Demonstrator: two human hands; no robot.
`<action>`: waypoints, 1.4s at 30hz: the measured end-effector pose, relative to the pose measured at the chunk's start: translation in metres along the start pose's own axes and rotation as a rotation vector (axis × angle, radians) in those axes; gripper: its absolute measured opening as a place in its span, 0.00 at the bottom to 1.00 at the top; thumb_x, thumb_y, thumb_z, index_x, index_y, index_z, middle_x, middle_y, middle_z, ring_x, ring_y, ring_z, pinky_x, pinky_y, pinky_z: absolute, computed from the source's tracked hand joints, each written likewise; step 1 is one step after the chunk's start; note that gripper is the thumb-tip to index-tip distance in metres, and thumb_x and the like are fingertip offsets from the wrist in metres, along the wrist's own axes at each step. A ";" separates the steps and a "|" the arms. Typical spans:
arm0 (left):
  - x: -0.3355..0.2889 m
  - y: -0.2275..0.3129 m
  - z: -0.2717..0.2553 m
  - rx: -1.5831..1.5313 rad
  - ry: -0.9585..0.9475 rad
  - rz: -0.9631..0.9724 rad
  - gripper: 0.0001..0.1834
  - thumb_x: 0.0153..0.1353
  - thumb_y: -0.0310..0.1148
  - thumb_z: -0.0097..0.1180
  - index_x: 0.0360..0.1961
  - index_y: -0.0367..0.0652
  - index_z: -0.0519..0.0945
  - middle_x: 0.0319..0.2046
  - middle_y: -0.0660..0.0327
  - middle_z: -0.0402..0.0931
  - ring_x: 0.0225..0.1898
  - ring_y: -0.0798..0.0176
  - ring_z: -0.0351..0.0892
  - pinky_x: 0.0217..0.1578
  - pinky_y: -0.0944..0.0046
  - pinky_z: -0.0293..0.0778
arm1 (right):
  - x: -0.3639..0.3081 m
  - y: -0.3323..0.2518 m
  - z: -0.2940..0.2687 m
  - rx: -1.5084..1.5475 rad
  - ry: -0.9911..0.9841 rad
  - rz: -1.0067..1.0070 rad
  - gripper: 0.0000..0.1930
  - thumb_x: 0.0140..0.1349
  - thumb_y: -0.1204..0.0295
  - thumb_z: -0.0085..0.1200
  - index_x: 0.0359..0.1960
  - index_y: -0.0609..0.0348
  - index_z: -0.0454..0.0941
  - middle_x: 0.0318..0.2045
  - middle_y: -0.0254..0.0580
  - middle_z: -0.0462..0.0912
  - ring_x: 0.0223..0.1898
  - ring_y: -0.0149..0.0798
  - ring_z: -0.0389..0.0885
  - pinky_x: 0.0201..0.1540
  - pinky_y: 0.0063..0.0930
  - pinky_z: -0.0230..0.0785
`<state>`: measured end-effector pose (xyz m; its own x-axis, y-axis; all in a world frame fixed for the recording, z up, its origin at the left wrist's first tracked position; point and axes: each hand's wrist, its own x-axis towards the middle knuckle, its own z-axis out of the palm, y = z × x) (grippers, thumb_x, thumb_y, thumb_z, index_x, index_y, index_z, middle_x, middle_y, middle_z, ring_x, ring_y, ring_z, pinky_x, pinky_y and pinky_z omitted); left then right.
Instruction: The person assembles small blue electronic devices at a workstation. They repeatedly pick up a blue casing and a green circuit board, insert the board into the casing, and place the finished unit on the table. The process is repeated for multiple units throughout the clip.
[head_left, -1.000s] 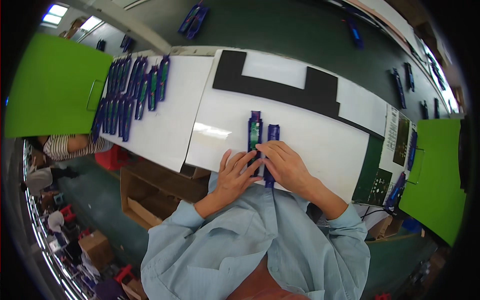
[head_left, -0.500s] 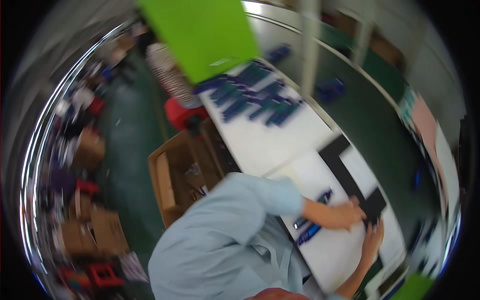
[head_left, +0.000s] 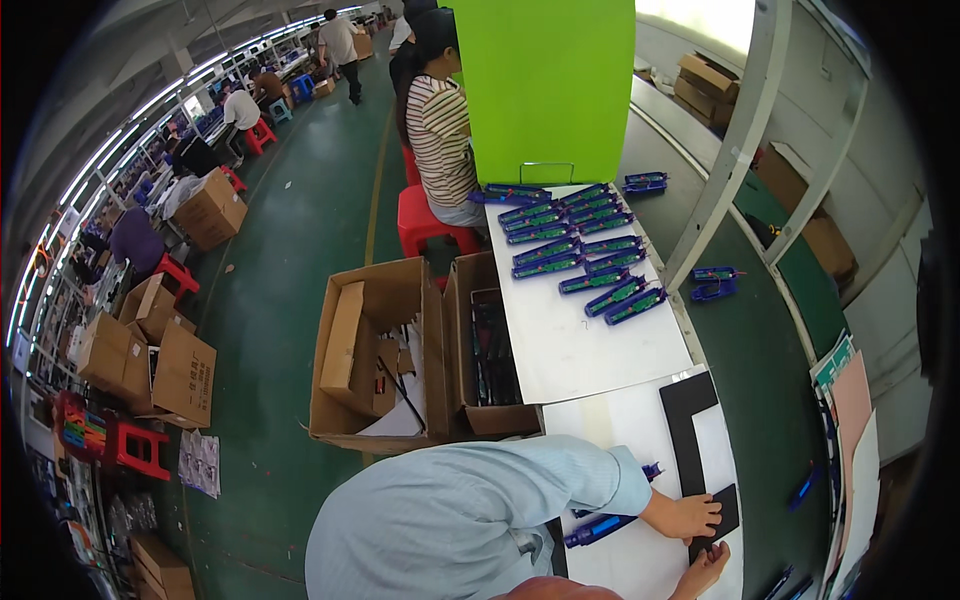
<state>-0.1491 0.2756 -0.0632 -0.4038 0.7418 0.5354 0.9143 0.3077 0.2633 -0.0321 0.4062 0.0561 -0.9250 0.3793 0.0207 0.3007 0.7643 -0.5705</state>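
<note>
While your left hand [head_left: 693, 514] rests, fingers loosely spread, on the matte black cut-out sheet [head_left: 685, 440], even pressure should hold it flat; whether your right hand [head_left: 706, 571] pinches its edge, I cannot tell. Square-cornered, it lies on the smooth white tabletop [head_left: 625, 420], near a glossy blue tubular device [head_left: 596, 531].

A worker's left arm [head_left: 560, 468], in a light blue sleeve [head_left: 490, 478], reaches across the front of a torso [head_left: 410, 545] bent forward. The cuff [head_left: 628, 484] ends just short of a bare wrist [head_left: 655, 508]; beyond it the left hand [head_left: 690, 516] lies palm down, fingers [head_left: 711, 507] slightly bent and pointing away. Just beside and below, the right hand [head_left: 704, 570] angles upward from the lower edge, its fingers bent, its forearm mostly out of frame.
</note>
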 end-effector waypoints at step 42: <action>-0.186 0.074 -0.262 -0.292 -0.065 -0.357 0.18 0.59 0.34 0.73 0.51 0.50 0.87 0.53 0.59 0.79 0.59 0.49 0.74 0.67 0.43 0.64 | -0.131 -0.077 0.070 0.921 -0.307 0.227 0.28 0.69 0.79 0.63 0.69 0.59 0.69 0.44 0.38 0.87 0.48 0.31 0.84 0.56 0.27 0.74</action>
<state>-0.0146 0.0042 0.0673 -0.6802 0.6589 0.3212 0.6681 0.3771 0.6415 0.0496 0.2610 0.0398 -0.9269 0.2156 -0.3072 0.3010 -0.0616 -0.9516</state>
